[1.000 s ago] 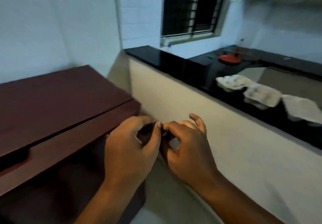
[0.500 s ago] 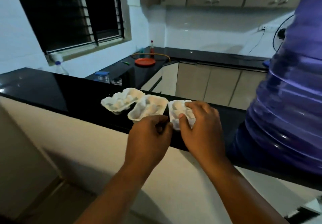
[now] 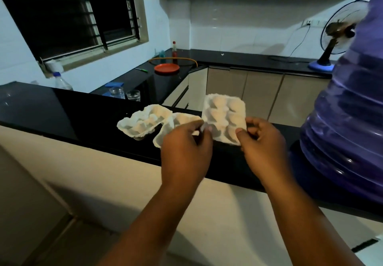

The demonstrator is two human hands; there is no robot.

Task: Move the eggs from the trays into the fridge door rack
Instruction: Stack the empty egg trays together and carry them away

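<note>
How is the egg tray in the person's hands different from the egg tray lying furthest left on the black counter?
The held tray is tilted up, its far end raised; the left tray lies low on the counter. The held tray is pinched by the left hand and right hand; nobody touches the left tray. The held tray's edges look fairly straight; the left tray's look ragged. Both are pale, cupped trays. Whether either holds eggs is unclear.
</note>
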